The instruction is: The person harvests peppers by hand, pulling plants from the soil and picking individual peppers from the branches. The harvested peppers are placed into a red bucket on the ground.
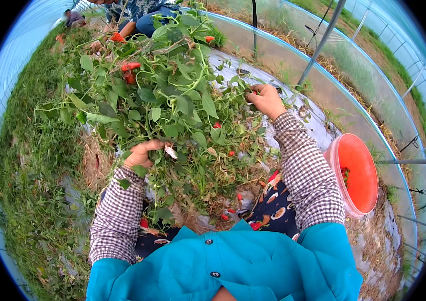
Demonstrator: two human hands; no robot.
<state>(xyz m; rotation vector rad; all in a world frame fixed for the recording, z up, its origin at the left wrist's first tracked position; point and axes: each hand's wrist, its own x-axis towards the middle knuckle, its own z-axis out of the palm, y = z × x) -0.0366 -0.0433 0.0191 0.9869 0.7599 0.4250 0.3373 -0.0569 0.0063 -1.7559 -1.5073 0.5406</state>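
A leafy green pepper plant [168,100] with small red peppers [131,66] spreads in front of me. My left hand [142,153] reaches into its lower leaves and grips a bunch of stems. My right hand [265,100] is farther out on the plant's right side, fingers closed around a twig or fruit among the leaves; what exactly it pinches is hidden. Both forearms wear checked sleeves. Several fallen red peppers [225,216] lie on the ground near my knees.
A red bucket [361,173] with a few peppers inside stands at my right. Grey ground sheet [318,125] and the curved plastic greenhouse wall run along the right. Grass [32,165] covers the left. Another person [140,17] crouches beyond the plant, one more farther back.
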